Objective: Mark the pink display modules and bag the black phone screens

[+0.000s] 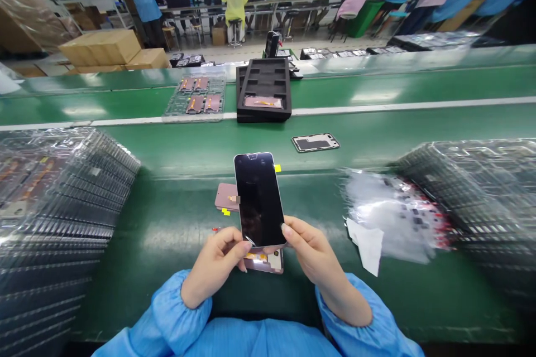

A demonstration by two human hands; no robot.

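Observation:
A black smartphone screen (pixel 259 195) with a thin light frame is tilted up in front of me, held at its lower end by both hands. My left hand (pixel 221 254) pinches its bottom left corner, where a small bright glint shows. On the lower right edge, my right hand (pixel 309 245) grips with thumb and fingers. A yellow tab (pixel 277 168) sticks out at the upper right edge. Partly hidden below it lies a pinkish panel (pixel 272 263) with gold parts. Another pink panel (pixel 225 196), with a yellow tab (pixel 226 212), peeks out on the left.
Stacked clear trays stand left (pixel 104 178) and right (pixel 435 167). Plastic bags (pixel 389 206) and white paper (pixel 368 245) lie at right. Farther off are a phone frame (pixel 316 143), a black foam tray (pixel 263 78) and a clear tray (pixel 201 95) with several panels. People work behind.

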